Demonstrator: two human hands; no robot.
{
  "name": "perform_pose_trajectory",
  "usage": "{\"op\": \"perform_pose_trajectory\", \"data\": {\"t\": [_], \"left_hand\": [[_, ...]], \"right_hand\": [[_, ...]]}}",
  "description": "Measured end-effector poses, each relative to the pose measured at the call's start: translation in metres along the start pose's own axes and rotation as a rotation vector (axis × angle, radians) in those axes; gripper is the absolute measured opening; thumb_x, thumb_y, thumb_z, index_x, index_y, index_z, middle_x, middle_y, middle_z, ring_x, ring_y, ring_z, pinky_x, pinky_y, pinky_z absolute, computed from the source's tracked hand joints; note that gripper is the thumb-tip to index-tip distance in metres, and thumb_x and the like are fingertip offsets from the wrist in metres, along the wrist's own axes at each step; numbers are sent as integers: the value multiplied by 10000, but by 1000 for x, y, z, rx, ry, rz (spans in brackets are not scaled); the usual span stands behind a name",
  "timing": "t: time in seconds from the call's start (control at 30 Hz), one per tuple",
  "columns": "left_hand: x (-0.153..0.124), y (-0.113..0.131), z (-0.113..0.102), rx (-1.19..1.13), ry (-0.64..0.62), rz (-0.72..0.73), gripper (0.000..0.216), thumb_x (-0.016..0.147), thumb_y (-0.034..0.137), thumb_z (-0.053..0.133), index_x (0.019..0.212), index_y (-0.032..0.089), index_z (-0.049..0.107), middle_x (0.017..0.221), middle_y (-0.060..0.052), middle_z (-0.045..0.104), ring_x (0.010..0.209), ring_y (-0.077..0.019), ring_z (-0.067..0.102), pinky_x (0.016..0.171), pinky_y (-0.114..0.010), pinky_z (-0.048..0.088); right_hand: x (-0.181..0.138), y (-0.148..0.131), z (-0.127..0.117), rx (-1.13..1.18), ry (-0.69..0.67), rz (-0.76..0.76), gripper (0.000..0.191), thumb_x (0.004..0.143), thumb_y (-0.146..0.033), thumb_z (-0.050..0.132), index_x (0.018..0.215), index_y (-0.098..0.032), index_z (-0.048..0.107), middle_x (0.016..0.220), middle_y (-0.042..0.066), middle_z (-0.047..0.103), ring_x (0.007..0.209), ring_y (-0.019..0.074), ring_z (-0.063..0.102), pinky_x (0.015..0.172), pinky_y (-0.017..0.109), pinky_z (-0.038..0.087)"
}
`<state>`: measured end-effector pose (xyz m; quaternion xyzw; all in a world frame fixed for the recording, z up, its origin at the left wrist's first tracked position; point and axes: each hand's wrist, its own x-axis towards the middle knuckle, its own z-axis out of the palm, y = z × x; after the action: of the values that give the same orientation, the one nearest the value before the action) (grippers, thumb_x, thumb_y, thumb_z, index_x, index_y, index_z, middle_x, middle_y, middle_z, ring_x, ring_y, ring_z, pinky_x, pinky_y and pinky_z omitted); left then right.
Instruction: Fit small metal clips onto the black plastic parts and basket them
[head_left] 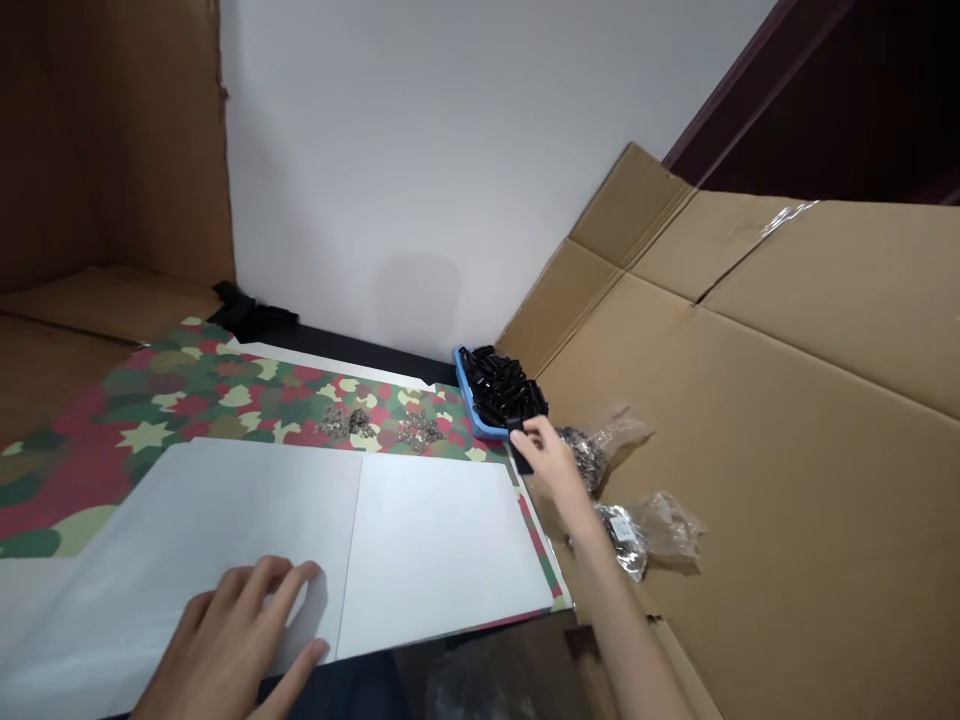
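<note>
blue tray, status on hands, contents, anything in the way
Left hand open over white sheet. Right hand at blue tray, hold unclear. Black pieces heaped inside. Plastic bags right of it, not blocking.

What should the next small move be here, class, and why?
Probably to lift one of the black pieces clear of the blue tray with the right hand: its fingertips are at the tray's near corner, close to the pile, while the left hand is at the white paper. Whether a piece is already pinched, I cannot tell.
</note>
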<state>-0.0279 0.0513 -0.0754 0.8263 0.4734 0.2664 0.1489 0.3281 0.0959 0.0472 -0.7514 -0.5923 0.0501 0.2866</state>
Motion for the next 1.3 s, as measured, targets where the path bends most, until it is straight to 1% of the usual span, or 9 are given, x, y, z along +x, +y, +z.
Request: {"op": "perform_pose_trajectory", "data": {"t": [0.17, 0.3, 0.47, 0.67, 0.8, 0.93, 1.03, 1.17, 1.3], "left_hand": [[7, 1, -3, -19, 25, 7, 295, 834, 374, 521, 1089, 260, 616, 1035, -78, 627, 954, -292, 561, 793, -419, 417], [8, 0, -6, -31, 21, -12, 292, 838, 367, 527, 1102, 278, 616, 1054, -71, 625, 960, -280, 568, 803, -400, 431], [10, -6, -10, -27, -4, -16, 291, 837, 385, 531, 1094, 289, 626, 1055, -73, 628, 957, -279, 566, 800, -398, 436], [10, -7, -12, -55, 4, -13, 285, 839, 387, 538, 1104, 299, 597, 1063, -72, 619, 966, -285, 555, 805, -402, 411], [21, 0, -22, -122, 75, -26, 308, 869, 403, 514, 1155, 291, 538, 1085, -65, 602, 1001, -281, 551, 829, -395, 389], [53, 10, -46, -141, 179, 29, 282, 876, 414, 532, 1116, 266, 539, 1028, -49, 598, 980, -261, 561, 825, -384, 378], [85, 16, -72, -216, 334, 77, 245, 855, 396, 573, 1036, 232, 577, 952, -41, 594, 907, -227, 570, 794, -351, 402], [131, 19, -99, -466, 624, -7, 164, 834, 348, 592, 891, 196, 614, 848, -22, 608, 783, -168, 570, 715, -279, 442], [188, 1, -101, -532, 718, -144, 173, 864, 319, 520, 842, 173, 608, 805, -14, 642, 773, -147, 603, 681, -235, 472]], "right_hand": [[79, -1, -13, -322, -85, -91, 263, 859, -413, 490, 1024, -222, 562, 1012, 78, 637, 946, 247, 587, 824, 372, 433], [106, -7, 3, -560, -189, -142, 304, 873, -376, 532, 1105, -183, 570, 1066, 98, 634, 1002, 247, 584, 876, 417, 437], [111, -4, 14, -781, -222, -182, 353, 902, -393, 542, 1172, -166, 557, 1143, 85, 607, 1050, 233, 576, 926, 462, 444], [105, -14, 6, -866, -171, -224, 310, 970, -309, 379, 1170, -126, 531, 1116, 119, 615, 1058, 233, 573, 904, 409, 439], [86, -35, 33, -834, -282, -367, 310, 987, -282, 305, 1142, -155, 541, 1087, 92, 631, 1033, 204, 582, 871, 358, 444], [68, -52, 80, -821, -495, -506, 278, 951, -377, 463, 1065, -160, 593, 980, 44, 655, 881, 173, 625, 796, 362, 498], [62, -55, 103, -852, -573, -547, 297, 935, -400, 504, 1054, -148, 606, 961, 47, 658, 848, 169, 635, 784, 374, 521], [61, -53, 115, -891, -594, -594, 308, 938, -391, 505, 1107, -149, 591, 987, 55, 660, 875, 177, 643, 805, 392, 531], [58, -52, 123, -918, -591, -650, 302, 946, -344, 506, 1156, -138, 572, 976, 56, 665, 859, 174, 654, 796, 388, 545]]}}
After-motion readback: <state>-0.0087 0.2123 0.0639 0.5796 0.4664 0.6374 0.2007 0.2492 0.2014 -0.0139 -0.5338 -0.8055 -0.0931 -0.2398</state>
